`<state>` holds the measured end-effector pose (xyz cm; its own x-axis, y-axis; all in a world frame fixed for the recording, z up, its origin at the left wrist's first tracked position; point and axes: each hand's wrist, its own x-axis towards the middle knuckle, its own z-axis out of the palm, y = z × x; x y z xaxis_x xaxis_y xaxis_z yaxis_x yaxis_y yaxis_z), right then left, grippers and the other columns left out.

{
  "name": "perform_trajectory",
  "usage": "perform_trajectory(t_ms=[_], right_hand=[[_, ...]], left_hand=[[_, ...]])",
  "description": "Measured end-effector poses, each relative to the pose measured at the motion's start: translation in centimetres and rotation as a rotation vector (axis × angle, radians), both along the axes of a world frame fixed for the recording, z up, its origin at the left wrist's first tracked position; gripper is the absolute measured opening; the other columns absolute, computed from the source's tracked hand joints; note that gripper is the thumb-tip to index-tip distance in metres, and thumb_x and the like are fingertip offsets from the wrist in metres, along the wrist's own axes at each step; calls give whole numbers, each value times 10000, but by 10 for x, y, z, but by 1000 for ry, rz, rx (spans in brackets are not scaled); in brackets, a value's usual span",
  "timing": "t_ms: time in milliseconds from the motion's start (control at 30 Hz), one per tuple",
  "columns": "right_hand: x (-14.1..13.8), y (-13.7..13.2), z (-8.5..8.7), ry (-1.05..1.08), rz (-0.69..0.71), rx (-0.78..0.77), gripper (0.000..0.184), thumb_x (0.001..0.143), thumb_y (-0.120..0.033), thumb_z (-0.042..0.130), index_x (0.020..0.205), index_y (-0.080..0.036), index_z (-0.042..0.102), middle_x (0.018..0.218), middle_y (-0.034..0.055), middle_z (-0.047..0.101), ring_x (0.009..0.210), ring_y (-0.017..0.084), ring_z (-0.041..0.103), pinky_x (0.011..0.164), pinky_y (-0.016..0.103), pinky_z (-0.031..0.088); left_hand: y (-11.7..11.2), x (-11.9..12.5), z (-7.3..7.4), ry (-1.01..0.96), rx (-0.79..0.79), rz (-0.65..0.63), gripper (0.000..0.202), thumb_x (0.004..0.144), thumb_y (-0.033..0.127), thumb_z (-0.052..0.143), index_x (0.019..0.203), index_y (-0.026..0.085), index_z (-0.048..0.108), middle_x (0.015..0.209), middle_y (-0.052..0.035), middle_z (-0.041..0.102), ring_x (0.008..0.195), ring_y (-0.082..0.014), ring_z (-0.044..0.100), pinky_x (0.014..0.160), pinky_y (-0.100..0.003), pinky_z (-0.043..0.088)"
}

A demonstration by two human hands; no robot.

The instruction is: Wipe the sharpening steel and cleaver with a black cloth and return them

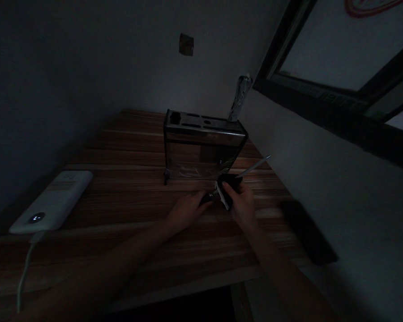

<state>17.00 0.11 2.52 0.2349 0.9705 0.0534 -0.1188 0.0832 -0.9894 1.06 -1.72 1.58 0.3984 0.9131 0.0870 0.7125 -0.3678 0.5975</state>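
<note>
the left hand [188, 209] is closed around a black handle [206, 198], and the right hand [244, 203] pinches a dark piece with a white edge [230, 191], thumb on top. a slim metal rod [255, 165] sticks out past the right hand, pointing up and to the right. both hands are just in front of a slotted holder [206, 133], a wrapped handle [239, 98] standing at its right end. a white device [55, 201] with a cable [25, 273] lies well to the left on the wood-grain table [130, 197]; a dark flat object [308, 232] lies right.
</note>
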Motion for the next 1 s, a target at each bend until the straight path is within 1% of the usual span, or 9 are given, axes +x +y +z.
perform_trajectory(t_ms=[133,267,367,467,567,667,767,1000], right_hand=[[8,3,11,62,-30,19,292,583,-314,699,822,-161,632,772,19,674,624,129,618,553,236,496],[17,7,22,91,-123,27,289,578,-306,706,818,-163,635,721,6,669,540,100,599,487,201,485],[26,11,25,133,-197,71,285,580,-302,703,818,-160,640,752,10,670,579,102,610,522,206,498],[36,16,26,156,-279,147,256,589,-298,694,794,-152,645,772,13,671,637,110,621,576,214,505],[46,20,28,158,-358,214,233,606,-305,682,773,-148,644,748,5,666,635,109,620,575,214,504],[56,23,31,188,-422,282,216,621,-301,672,773,-152,642,754,-6,661,647,104,619,588,215,506],[63,24,34,224,-448,344,196,629,-295,669,761,-153,642,754,-13,657,662,96,619,619,216,509],[66,24,38,206,-458,389,199,667,-308,635,783,-147,637,763,-3,657,692,111,627,664,247,514]], left_hand=[[0,0,0,11,20,-6,291,844,418,371,991,203,500,892,-51,633,771,-195,607,653,-272,453],[0,-1,1,22,10,-21,284,840,421,380,960,200,511,861,-41,634,748,-184,604,633,-256,447],[0,-1,1,20,8,-36,291,838,430,381,969,205,510,867,-37,634,756,-182,602,634,-252,444],[0,-2,1,6,12,-52,294,839,437,372,962,211,516,847,-29,635,748,-177,602,630,-247,440],[0,-2,1,-4,7,-76,294,840,429,377,996,220,513,859,-23,636,749,-169,602,635,-240,440],[-1,-2,1,-4,13,-91,307,839,422,387,1049,230,501,903,-23,635,791,-170,600,675,-247,443],[-1,-2,1,11,6,-95,326,835,424,394,1082,236,495,936,-27,632,831,-176,595,710,-260,442],[-3,-3,0,15,31,-110,318,831,408,404,1082,235,495,974,-34,626,865,-181,587,750,-286,440]])
